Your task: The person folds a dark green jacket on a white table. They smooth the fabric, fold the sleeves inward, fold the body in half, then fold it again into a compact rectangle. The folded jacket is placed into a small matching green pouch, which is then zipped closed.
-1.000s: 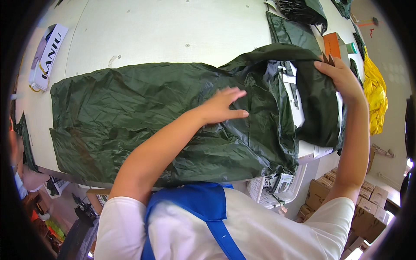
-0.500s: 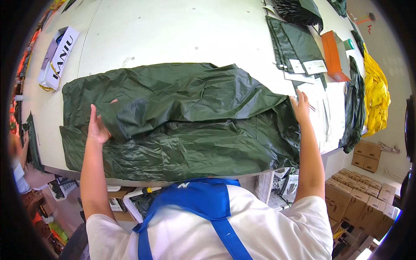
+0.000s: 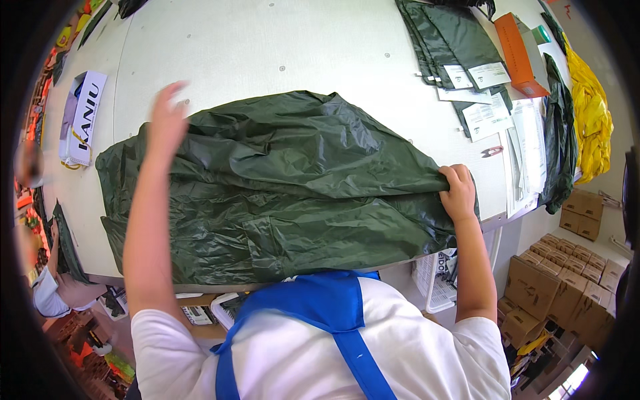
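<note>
A dark green rain garment point(image 3: 313, 160) of thin, shiny cloth lies wrinkled across the near side of the white table point(image 3: 233, 50). It has a square pocket on its near part and a long fold along its middle. My right hand point(image 3: 459, 190) is closed on the garment's right end, fingers curled over the cloth. Blurred by motion, my left hand point(image 3: 167, 123) is over the garment's far left edge, its fingers stretched away from me and apart, holding nothing I can see.
Folded green pieces point(image 3: 460, 40) with white paper labels point(image 3: 490, 75), an orange box point(image 3: 521, 57) and small thread snips point(image 3: 492, 152) lie at the right. A white box point(image 3: 87, 120) stands left. Yellow cloth point(image 3: 590, 113) hangs far right, above cardboard cartons point(image 3: 553, 293). Another person point(image 3: 53, 287) is at the far left.
My left hand has moved away from me, off the garment's left middle to its far edge. My right fingers have gone from outstretched to closed on the cloth. The upper layer lies flatter at the left.
</note>
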Available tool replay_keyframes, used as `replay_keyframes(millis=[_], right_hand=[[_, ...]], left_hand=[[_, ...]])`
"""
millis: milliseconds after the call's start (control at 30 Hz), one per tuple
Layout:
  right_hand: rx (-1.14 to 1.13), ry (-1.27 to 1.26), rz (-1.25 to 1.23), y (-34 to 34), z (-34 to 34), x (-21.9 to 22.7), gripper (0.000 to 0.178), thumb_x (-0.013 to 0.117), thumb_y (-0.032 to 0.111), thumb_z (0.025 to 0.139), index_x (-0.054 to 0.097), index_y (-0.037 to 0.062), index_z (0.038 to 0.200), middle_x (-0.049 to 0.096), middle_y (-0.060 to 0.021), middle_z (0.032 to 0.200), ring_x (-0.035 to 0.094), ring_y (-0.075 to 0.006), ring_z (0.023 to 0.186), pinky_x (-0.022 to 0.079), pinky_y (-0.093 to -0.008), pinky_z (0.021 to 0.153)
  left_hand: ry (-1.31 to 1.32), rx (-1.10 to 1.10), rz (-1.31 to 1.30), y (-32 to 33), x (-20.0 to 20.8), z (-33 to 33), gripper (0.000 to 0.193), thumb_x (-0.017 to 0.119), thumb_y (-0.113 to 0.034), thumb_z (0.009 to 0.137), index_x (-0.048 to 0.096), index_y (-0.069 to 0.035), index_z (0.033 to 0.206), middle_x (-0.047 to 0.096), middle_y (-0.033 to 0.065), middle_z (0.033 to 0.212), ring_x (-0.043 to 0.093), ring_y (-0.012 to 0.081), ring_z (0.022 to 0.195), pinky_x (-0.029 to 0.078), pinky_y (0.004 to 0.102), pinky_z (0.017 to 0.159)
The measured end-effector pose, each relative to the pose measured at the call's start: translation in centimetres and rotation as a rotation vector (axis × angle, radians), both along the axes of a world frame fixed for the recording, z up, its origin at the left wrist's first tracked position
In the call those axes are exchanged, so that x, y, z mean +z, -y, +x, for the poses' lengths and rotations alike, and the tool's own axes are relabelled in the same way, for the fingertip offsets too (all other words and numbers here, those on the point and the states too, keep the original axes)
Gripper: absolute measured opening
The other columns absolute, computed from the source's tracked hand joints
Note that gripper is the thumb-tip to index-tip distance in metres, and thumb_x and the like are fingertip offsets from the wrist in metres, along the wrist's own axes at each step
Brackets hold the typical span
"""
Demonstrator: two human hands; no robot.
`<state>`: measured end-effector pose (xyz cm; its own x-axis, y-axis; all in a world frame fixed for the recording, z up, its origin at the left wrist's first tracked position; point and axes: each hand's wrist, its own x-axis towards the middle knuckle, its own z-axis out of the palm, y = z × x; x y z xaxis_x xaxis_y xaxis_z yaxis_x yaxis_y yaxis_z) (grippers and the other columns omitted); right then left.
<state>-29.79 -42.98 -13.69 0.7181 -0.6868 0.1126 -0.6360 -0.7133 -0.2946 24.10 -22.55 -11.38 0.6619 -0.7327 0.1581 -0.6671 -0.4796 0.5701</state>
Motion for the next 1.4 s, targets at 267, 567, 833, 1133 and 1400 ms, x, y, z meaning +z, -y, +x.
replay_keyframes(millis=[267, 567, 833, 1133, 1400], right_hand=[[-0.021, -0.014, -0.121, 1.6, -2.4, -0.2, 0.025, 0.057, -0.005, 0.061, 0.052, 0.0079, 0.081, 0.050, -0.0092, 0.081, 0.051, -0.0317, 0.083, 0.042, -0.0393, 0.074], [-0.047, -0.350, 0.501, 3.8, 3.3, 4.2, 0.017, 0.064, 0.010, 0.072, 0.061, 0.0054, 0.088, 0.058, -0.0102, 0.083, 0.055, -0.0321, 0.088, 0.045, -0.0400, 0.075], [0.364, -0.247, 0.100, -4.5, 17.0, -2.1, 0.058, 0.055, 0.042, 0.088, 0.040, 0.0229, 0.141, 0.024, -0.0101, 0.152, 0.017, -0.0358, 0.140, 0.012, -0.0537, 0.112], [0.342, 0.301, 0.412, -10.4, 25.2, 5.0, 0.053, 0.070, 0.019, 0.080, 0.050, 0.0051, 0.127, 0.054, -0.0130, 0.116, 0.054, -0.0285, 0.104, 0.043, -0.0388, 0.090], [0.078, 0.740, 1.072, -15.4, 32.2, 9.4, 0.020, 0.053, 0.003, 0.089, 0.053, -0.0018, 0.108, 0.061, -0.0031, 0.086, 0.054, -0.0055, 0.068, 0.044, -0.0197, 0.055]], left_hand=[[-0.213, -0.460, 0.362, 17.8, -5.9, -15.2, 0.039, 0.055, -0.042, 0.087, 0.068, -0.006, 0.091, 0.066, 0.0161, 0.090, 0.062, 0.0335, 0.086, 0.048, 0.0413, 0.076], [0.033, -0.423, -0.069, 15.4, -4.5, -16.4, 0.032, 0.062, -0.025, 0.085, 0.058, -0.014, 0.114, 0.058, 0.0103, 0.112, 0.055, 0.0300, 0.104, 0.046, 0.0398, 0.085], [0.474, 0.743, -0.076, -9.1, -1.7, -4.9, 0.062, 0.079, -0.027, 0.071, 0.050, -0.008, 0.122, 0.047, 0.0199, 0.126, 0.045, 0.0288, 0.118, 0.035, 0.0423, 0.098], [0.122, 0.206, -0.301, -12.7, 3.7, -9.2, 0.021, 0.070, -0.011, 0.079, 0.061, -0.001, 0.096, 0.058, 0.0108, 0.086, 0.057, 0.0280, 0.078, 0.047, 0.0333, 0.070], [0.575, -0.205, -0.446, -11.8, 7.1, -14.6, 0.038, 0.071, -0.003, 0.069, 0.064, -0.012, 0.104, 0.056, 0.0011, 0.079, 0.055, 0.0215, 0.084, 0.046, 0.0358, 0.082]])
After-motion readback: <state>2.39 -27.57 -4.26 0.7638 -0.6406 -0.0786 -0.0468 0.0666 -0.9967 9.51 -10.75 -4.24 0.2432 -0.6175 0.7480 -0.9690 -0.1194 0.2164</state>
